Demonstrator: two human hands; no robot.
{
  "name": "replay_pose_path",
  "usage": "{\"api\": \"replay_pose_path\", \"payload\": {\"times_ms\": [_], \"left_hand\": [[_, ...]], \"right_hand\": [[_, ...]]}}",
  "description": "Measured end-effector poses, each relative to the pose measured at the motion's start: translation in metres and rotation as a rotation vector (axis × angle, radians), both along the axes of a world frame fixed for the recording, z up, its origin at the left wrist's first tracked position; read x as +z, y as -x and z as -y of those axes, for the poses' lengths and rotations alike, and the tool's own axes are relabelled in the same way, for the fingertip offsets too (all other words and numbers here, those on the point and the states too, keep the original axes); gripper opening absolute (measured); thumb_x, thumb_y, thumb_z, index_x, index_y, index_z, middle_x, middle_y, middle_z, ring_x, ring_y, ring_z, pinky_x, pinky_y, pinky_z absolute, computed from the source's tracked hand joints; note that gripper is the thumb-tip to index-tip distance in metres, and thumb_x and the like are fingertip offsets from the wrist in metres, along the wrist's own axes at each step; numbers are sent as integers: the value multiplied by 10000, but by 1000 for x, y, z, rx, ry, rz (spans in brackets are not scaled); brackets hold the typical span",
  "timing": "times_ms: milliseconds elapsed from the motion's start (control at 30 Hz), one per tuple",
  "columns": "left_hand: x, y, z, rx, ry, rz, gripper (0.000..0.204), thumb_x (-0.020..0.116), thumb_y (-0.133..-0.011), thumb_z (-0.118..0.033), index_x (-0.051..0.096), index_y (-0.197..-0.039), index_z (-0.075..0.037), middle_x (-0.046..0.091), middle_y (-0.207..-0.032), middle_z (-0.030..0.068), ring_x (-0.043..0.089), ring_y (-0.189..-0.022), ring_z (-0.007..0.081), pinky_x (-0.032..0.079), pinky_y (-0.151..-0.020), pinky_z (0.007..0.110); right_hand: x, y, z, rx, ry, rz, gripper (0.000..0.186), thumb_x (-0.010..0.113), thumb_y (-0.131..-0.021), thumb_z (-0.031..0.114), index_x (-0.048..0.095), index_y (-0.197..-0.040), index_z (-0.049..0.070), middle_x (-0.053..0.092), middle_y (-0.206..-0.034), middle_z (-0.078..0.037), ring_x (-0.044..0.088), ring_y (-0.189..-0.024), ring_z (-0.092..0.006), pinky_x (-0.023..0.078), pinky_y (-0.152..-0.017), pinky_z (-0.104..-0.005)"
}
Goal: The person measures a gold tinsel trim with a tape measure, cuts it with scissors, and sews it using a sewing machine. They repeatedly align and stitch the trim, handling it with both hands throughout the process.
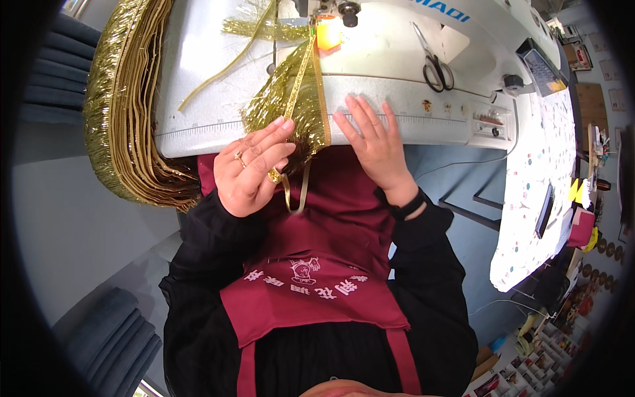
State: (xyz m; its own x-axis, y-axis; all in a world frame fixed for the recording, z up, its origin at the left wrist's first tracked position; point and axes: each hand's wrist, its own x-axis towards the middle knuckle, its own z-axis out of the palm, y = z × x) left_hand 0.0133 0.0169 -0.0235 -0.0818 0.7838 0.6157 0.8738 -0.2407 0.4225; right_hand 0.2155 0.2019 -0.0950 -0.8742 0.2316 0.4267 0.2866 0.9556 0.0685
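A gold tinsel fringe [278,86] lies under the head of a white sewing machine [403,99] and spreads toward me over the front edge of its bed. Along it runs a narrow gold ribbon [301,76], reaching from the needle area to the fingertips of my left hand [254,165]. That hand is closed on the ribbon, whose slack end hangs in a loop below my fingers. My right hand [377,142] rests flat at the bed's front edge, fingers spread, just right of the fringe's band. It holds nothing.
A thick folded stack of gold fringe [132,112] hangs over the bed's left side. Black-handled scissors [436,69] lie on the bed at right. A loose gold strip [225,69] sits behind my left hand. A patterned white cloth [536,192] covers a surface at far right.
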Motion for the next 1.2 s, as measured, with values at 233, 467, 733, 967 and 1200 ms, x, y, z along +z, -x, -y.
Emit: {"api": "replay_pose_path", "payload": {"times_ms": [233, 467, 733, 967, 1200], "left_hand": [[-2, 0, 0, 4, -24, 24, 288, 773, -834, -28, 742, -1118, 3, 752, -1240, 181, 734, -1166, 342, 608, -919, 399], [-17, -23, -10, -104, 28, -16, 378, 807, -833, -120, 748, -1191, -12, 736, -1270, 153, 712, -1204, 308, 590, -1011, 420], [-37, -49, -9, -130, 34, 12, 387, 804, -870, -168, 738, -1222, -20, 744, -1254, 145, 722, -1191, 291, 593, -1004, 402], [-43, -57, -5, -144, 68, 76, 351, 775, -897, -144, 747, -1224, -19, 731, -1285, 182, 710, -1220, 325, 584, -1021, 434], [-46, -60, -6, -134, 108, 66, 370, 778, -889, -139, 747, -1241, -28, 727, -1298, 178, 704, -1233, 314, 554, -1053, 439]], "right_hand": [[-17, 19, 17, 148, 171, -143, 523, 697, -941, 350, 586, -1445, 267, 549, -1550, -21, 525, -1421, -205, 327, -1222, -502], [-3, -3, 18, 385, 250, -296, 269, 723, -929, 321, 760, -1141, 159, 723, -1287, -31, 654, -1266, -211, 452, -1135, -446], [-6, -19, 24, 422, 285, -321, 236, 714, -949, 298, 754, -1096, 118, 739, -1238, -65, 686, -1236, -250, 497, -1098, -433], [-7, -19, 30, 478, 307, -340, 221, 764, -897, 230, 715, -1032, 61, 757, -1127, -103, 733, -1135, -291, 567, -1007, -440], [-5, -16, 32, 464, 299, -363, 116, 707, -888, 170, 753, -929, 72, 763, -1037, -93, 747, -1063, -266, 580, -968, -414]]}}
